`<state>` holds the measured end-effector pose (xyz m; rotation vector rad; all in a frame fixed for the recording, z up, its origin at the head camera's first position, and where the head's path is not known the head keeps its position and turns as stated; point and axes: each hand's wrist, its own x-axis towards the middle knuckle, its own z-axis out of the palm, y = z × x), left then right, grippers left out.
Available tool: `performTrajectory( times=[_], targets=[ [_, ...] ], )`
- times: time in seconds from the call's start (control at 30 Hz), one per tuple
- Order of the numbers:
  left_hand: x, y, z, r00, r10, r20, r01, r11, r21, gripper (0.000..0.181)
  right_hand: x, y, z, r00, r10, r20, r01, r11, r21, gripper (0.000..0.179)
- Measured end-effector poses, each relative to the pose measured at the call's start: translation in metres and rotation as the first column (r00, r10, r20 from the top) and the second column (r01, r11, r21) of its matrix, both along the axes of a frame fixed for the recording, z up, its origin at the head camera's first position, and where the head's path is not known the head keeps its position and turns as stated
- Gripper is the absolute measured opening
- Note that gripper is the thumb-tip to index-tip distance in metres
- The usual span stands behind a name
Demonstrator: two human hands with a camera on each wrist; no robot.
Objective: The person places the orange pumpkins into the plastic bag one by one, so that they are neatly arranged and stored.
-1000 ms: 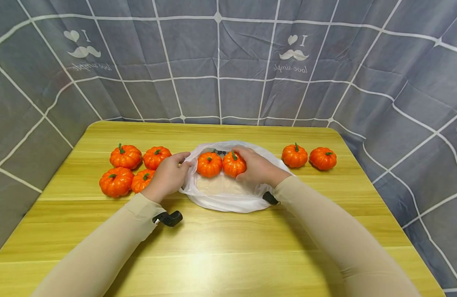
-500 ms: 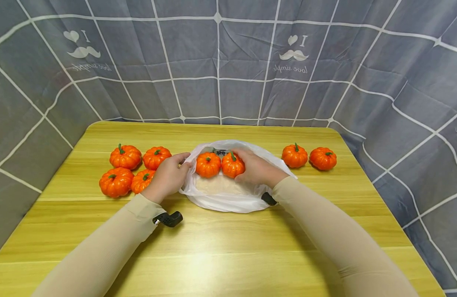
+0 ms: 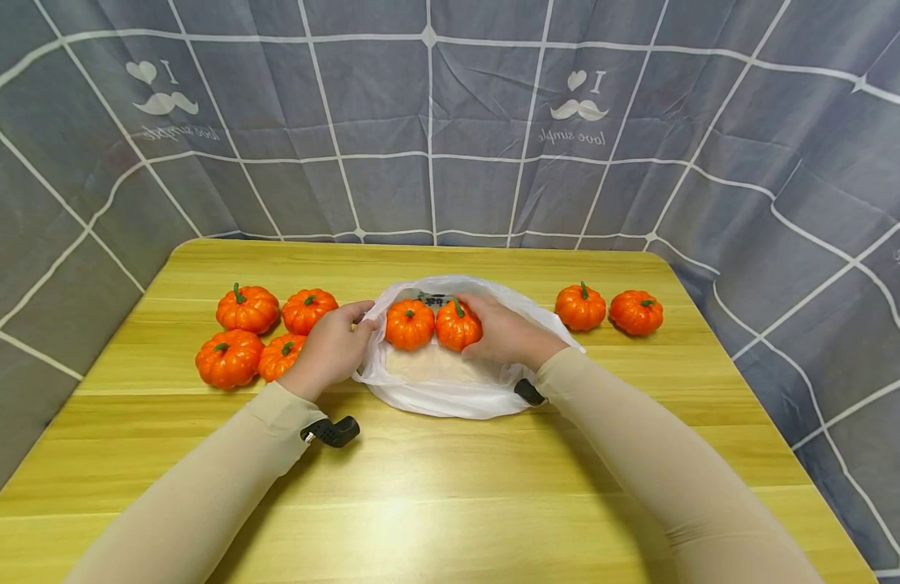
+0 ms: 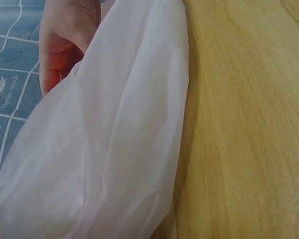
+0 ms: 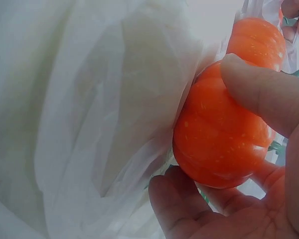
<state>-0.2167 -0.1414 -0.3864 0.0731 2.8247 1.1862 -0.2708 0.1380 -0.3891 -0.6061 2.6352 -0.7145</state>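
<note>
A white plastic bag (image 3: 450,403) lies spread with its mouth up at the middle of the table. Two small orange pumpkins sit side by side inside it: the left pumpkin (image 3: 409,326) and the right pumpkin (image 3: 458,328). My right hand (image 3: 504,331) grips the right one, thumb on one side and fingers on the other, as the held pumpkin (image 5: 222,132) shows in the right wrist view. At the bag's left rim, my left hand (image 3: 334,345) pinches the plastic. Part of that hand (image 4: 70,35) is hidden behind the bag in the left wrist view.
Several more pumpkins (image 3: 230,358) stand grouped left of the bag, one partly behind the left hand. Two others, an upright pumpkin (image 3: 580,307) and a tilted pumpkin (image 3: 636,313), are at the right. A grey checked curtain (image 3: 493,122) surrounds the wooden table (image 3: 420,503).
My right hand and the two pumpkins in the bag have shifted very slightly to the left. The left hand keeps its place on the bag's rim.
</note>
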Motion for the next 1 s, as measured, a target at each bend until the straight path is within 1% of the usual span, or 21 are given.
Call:
performTrajectory(
  times=[0.17,0.37,0.6,0.73,0.87,0.93,1.0],
  targets=[
    [0.000,0.000,0.000,1.000,-0.001,0.007,0.001,1.000,-0.003,0.052,0.000,0.000,0.000,1.000,-0.008,0.002,0.008,1.000,0.000,0.101],
    [0.000,0.001,0.000,1.000,-0.003,-0.002,0.003,1.000,-0.013,0.052,0.002,0.002,0.002,1.000,-0.005,0.003,0.005,1.000,-0.002,0.103],
    [0.000,0.000,0.000,1.000,0.002,-0.006,-0.002,1.000,0.002,0.052,0.003,0.007,0.009,0.999,0.032,-0.032,-0.031,0.999,0.029,0.103],
    [0.000,0.000,0.000,1.000,0.000,-0.017,0.000,1.000,0.003,0.051,0.007,0.012,0.020,0.998,0.054,-0.032,-0.053,0.997,0.049,0.105],
    [0.001,0.000,0.001,1.000,-0.001,-0.015,0.001,1.000,0.011,0.051,0.017,0.018,0.037,0.998,0.060,-0.019,-0.059,0.997,0.044,0.102],
    [0.001,0.000,0.001,1.000,-0.001,-0.015,0.001,1.000,0.010,0.051,0.023,0.022,0.047,0.997,0.064,-0.032,-0.063,0.998,0.031,0.099],
    [0.001,0.000,0.001,1.000,0.000,-0.018,0.000,1.000,0.003,0.052,0.028,0.026,0.056,0.995,0.069,-0.068,-0.068,0.998,0.013,0.097]
  ],
)
